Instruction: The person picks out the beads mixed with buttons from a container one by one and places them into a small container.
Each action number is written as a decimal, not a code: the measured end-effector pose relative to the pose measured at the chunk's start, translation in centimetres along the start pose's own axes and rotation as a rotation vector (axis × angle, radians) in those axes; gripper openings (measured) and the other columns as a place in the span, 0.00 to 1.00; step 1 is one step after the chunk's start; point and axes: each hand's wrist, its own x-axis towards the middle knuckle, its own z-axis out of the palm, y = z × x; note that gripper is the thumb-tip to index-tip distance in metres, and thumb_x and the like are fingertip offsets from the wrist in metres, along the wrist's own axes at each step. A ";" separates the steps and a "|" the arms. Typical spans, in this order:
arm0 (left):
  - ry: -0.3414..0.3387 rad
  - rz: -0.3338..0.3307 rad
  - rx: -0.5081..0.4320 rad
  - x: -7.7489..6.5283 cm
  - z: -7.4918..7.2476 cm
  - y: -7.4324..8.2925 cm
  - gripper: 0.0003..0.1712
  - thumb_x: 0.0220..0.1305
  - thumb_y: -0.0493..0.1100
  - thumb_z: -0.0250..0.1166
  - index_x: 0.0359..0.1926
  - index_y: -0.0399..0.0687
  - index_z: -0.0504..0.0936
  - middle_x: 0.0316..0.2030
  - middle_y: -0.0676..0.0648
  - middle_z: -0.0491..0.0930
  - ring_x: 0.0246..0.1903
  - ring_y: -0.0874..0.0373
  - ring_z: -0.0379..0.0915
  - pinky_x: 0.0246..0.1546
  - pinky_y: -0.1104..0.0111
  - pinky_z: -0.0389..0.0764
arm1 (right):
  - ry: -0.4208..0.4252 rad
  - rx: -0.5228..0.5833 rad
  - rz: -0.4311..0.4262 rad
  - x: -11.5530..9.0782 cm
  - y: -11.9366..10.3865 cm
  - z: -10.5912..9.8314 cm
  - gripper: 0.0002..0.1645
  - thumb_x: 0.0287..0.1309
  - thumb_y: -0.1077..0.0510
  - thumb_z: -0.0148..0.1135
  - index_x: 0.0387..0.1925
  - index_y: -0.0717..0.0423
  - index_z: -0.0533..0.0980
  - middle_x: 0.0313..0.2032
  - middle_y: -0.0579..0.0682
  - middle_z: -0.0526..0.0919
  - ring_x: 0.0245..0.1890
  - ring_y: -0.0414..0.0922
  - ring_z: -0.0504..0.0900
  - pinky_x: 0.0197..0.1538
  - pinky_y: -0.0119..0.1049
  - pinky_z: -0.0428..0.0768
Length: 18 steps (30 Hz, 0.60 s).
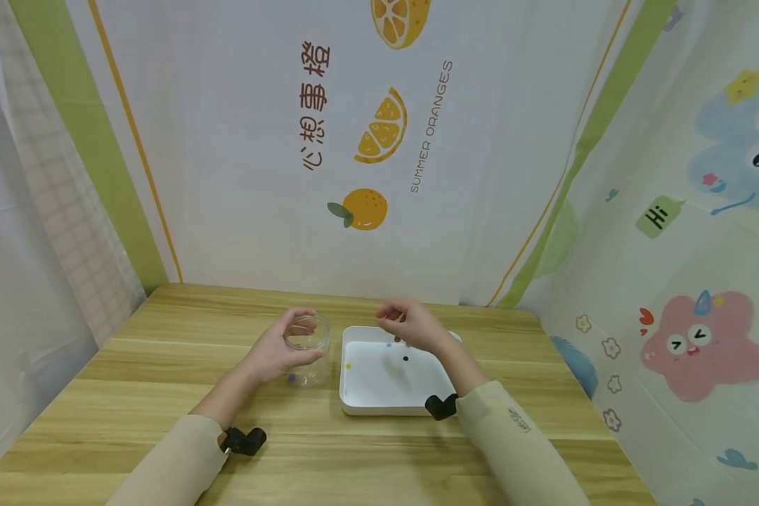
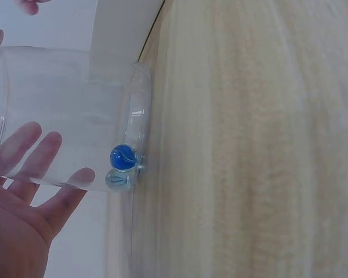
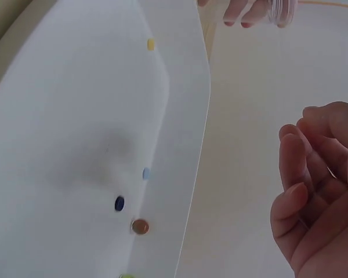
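Note:
My left hand [image 1: 277, 351] grips a clear plastic jar [image 2: 58, 110], fingers and thumb around its upper part. The jar stands upright on the table, its mouth facing up. At its bottom lie a blue marble [image 2: 123, 157] and a clear marble [image 2: 117, 179]. My right hand [image 1: 415, 326] is raised above the far side of a white tray [image 1: 388, 410]. In the right wrist view its thumb and index fingertips meet, the other fingers curled; whether something small sits between them is hidden.
Inside the tray lie a yellow piece [image 3: 151, 44], a light blue piece [image 3: 146, 173], a dark piece [image 3: 120, 203], a brown piece [image 3: 140, 226] and a green piece [image 3: 126, 275]. The wooden table [image 1: 329, 457] meets a printed curtain [image 1: 240, 176] behind.

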 end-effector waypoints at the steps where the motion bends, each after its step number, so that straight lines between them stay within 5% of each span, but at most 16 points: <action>1: 0.002 0.001 0.003 0.0 0.0 0.0 0.45 0.65 0.40 0.81 0.76 0.44 0.66 0.71 0.29 0.75 0.71 0.29 0.74 0.55 0.59 0.92 | 0.002 0.003 0.009 -0.1 0.2 -0.1 0.11 0.76 0.56 0.67 0.54 0.53 0.86 0.44 0.55 0.88 0.39 0.67 0.87 0.34 0.41 0.87; 7: -0.002 -0.002 0.007 0.0 -0.1 0.1 0.45 0.66 0.41 0.81 0.77 0.44 0.66 0.71 0.29 0.75 0.71 0.29 0.73 0.55 0.59 0.92 | 0.014 -0.032 0.023 -0.5 1.5 -0.9 0.10 0.76 0.57 0.67 0.53 0.55 0.86 0.40 0.50 0.89 0.37 0.64 0.88 0.42 0.49 0.91; 18: -0.012 -0.002 0.009 -0.1 -0.2 0.3 0.47 0.67 0.40 0.80 0.78 0.40 0.63 0.72 0.26 0.73 0.71 0.28 0.73 0.56 0.58 0.92 | -0.028 -0.208 0.108 -1.4 3.2 -2.9 0.12 0.76 0.59 0.65 0.55 0.60 0.85 0.44 0.59 0.90 0.33 0.48 0.88 0.38 0.35 0.83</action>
